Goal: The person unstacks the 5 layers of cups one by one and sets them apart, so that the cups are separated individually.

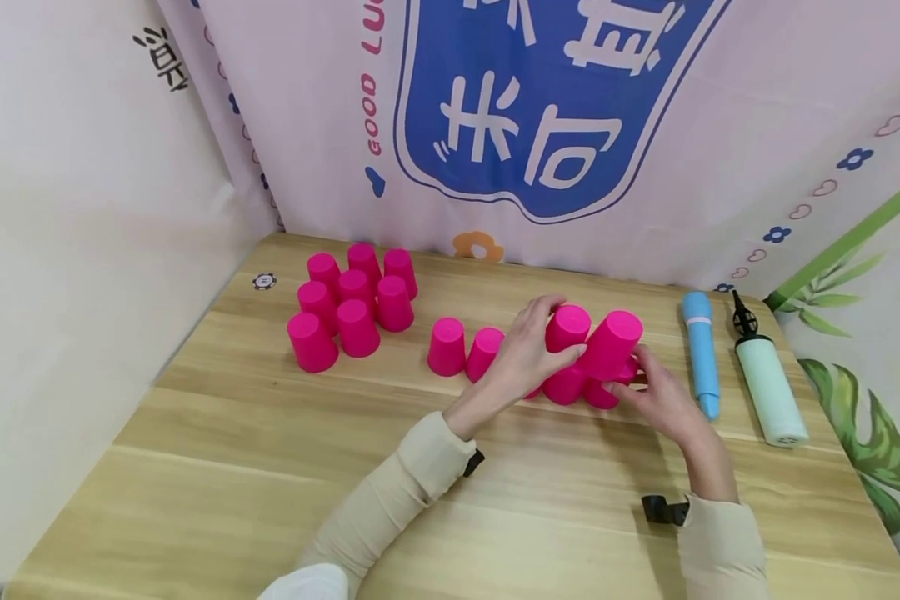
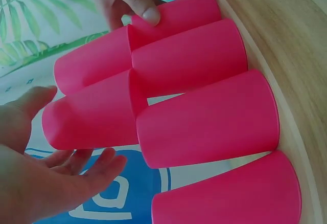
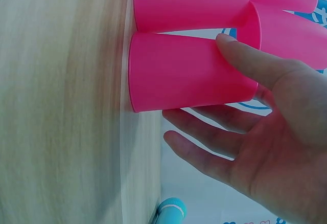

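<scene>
Pink plastic cups stand upside down in a row, with an upper left cup (image 1: 567, 327) and an upper right cup (image 1: 613, 340) on top. My left hand (image 1: 531, 346) is around the upper left cup; in the left wrist view its thumb and fingers are spread loosely on either side. At the row's right end, my right hand (image 1: 658, 398) grips a lower cup (image 3: 179, 73), thumb on the near side and fingers behind. Farther left in the row are two more cups, one standing apart (image 1: 446, 347) and one beside my left hand (image 1: 483, 352), which hides part of the row.
A cluster of several upside-down pink cups (image 1: 358, 329) stands at the left back of the wooden table (image 1: 270, 467). On the right lie a blue tube-shaped object (image 1: 701, 354) and a mint-green hand pump (image 1: 771, 387). A printed cloth (image 1: 307, 125) hangs behind the table.
</scene>
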Available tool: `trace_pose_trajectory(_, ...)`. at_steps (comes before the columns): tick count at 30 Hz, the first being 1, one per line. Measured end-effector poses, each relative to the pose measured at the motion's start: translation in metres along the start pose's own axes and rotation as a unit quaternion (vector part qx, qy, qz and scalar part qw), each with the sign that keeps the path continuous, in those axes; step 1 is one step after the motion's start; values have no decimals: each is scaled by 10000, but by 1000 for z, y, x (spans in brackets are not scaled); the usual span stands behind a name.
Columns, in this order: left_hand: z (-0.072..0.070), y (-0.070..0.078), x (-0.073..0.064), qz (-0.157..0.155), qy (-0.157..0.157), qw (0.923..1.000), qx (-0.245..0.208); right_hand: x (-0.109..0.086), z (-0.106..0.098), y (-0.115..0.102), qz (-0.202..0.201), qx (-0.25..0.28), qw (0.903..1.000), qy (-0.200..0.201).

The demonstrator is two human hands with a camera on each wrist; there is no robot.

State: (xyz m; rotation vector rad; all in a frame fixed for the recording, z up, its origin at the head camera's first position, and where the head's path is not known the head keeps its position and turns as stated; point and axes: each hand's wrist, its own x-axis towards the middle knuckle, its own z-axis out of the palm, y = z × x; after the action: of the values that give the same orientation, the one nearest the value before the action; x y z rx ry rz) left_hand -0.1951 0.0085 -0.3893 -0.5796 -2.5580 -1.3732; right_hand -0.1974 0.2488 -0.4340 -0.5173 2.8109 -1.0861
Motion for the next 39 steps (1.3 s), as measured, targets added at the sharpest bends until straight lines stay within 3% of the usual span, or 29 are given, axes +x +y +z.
trace_pose_trajectory(7,-5,2,-3,19,44,9999,128,-1,2,-2,-10,26,10000,5)
trace_pose_trajectory(10,-14,3,-7,63,236,9997,-2,-2,5,-3,-33,53,10000,30)
trace_pose_trajectory(17,-51,4,-24,310,982,9947,46,-6,4,-3,45,-9,10000,1)
trace_pose_trajectory(22,-89,-5,-39,270,1399,9894,297,-8,1,-1,21,-99,9999,57)
trace_pose_trajectory(26,-127,-19,-59,-70,1714,9839,497,-7,-1,-1,9,-125,9999,-11)
trace_pose_trajectory(31,-165,-38,-84,-816,1874,9770,611,-7,-3,-3,97,-202,9997,-104)
trace_pose_trajectory(35,-182,-52,-100,-1309,1704,9741,710,-6,-4,-5,60,-162,9998,-114)
trace_pose_trajectory(39,-184,-64,-107,-1697,1265,9736,856,-5,-4,-6,38,-150,9998,-133)
